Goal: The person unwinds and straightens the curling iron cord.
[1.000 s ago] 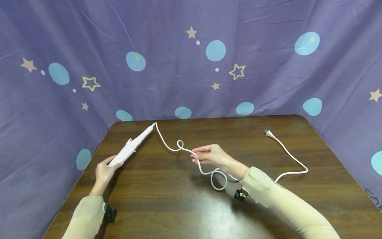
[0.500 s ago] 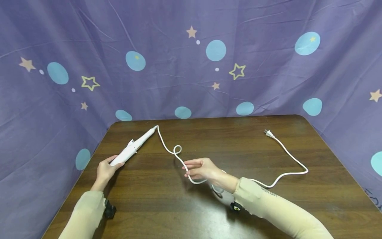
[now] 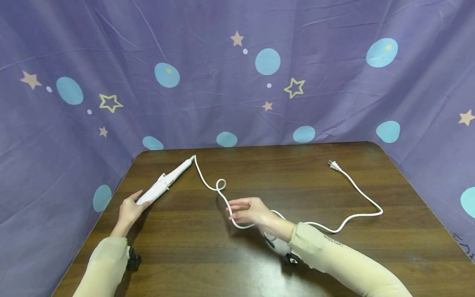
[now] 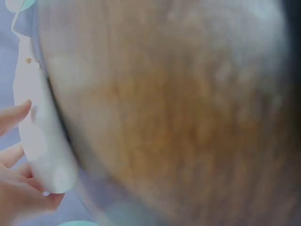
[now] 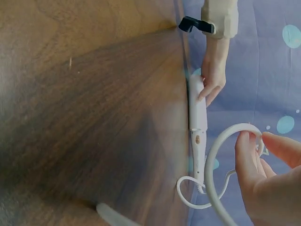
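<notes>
A white curling iron slants across the left side of the table, its tapered, corded end pointing to the back. My left hand grips the wide near end; in the left wrist view, fingers and thumb lie around the white body. From the thin end a white cord runs with one small loop to my right hand. That hand pinches the cord between thumb and fingers, clearly seen in the right wrist view, where the cord bends in an arc. My right wrist partly hides another stretch of cord.
The cord continues right over the brown wooden table to a two-prong plug at the back right. A purple curtain with stars and blue spots hangs behind the table and along its sides.
My right hand has moved left and closer to me with the cord, then stayed nearly still. Cord right of the wrist has shifted. My left hand and the curling iron have barely moved.
</notes>
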A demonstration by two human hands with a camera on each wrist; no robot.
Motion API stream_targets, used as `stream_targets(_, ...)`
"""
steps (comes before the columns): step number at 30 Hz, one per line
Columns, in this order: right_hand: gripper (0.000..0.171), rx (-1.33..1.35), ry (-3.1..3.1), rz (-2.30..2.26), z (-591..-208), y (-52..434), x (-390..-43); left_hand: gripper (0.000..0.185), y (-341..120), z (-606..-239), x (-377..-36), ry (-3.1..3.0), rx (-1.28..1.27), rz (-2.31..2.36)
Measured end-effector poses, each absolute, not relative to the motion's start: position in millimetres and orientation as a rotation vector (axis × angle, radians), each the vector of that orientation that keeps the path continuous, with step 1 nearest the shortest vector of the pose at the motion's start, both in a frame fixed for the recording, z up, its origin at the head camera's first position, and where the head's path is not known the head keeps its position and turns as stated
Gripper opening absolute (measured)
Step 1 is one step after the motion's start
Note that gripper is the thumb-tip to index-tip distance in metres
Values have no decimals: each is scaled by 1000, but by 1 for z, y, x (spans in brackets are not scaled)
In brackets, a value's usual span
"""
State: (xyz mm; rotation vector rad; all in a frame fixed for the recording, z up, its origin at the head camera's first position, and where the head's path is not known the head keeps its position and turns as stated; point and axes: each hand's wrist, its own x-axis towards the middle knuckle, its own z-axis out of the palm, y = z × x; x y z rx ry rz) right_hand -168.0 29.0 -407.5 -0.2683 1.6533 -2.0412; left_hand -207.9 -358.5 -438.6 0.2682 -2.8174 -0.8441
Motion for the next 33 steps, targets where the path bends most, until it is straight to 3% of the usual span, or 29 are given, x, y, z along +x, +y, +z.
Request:
stream_targets(5, 44, -254, 1609, -2064, -406, 31, -170, 44, -327, -422, -204, -2596, 42, -782)
stream_targets(10, 44, -269, 1593, -2051, -407, 31, -171, 36, -262, -397, -189, -2348, -476, -771)
stream_targets(17, 43, -324, 1591, -1985, -410, 34, -170, 46, -194, -377, -170, -2356, -1103, -598)
stream_targets(23, 39, -368, 1601, -1911, -410, 36, -168, 41, -174, -384, -174, -2395, -1283, -523)
stream_targets(33, 37, -444, 1554, -1850, -410, 44, -168, 18, -167, -396, -180, -2402, -1334, -428)
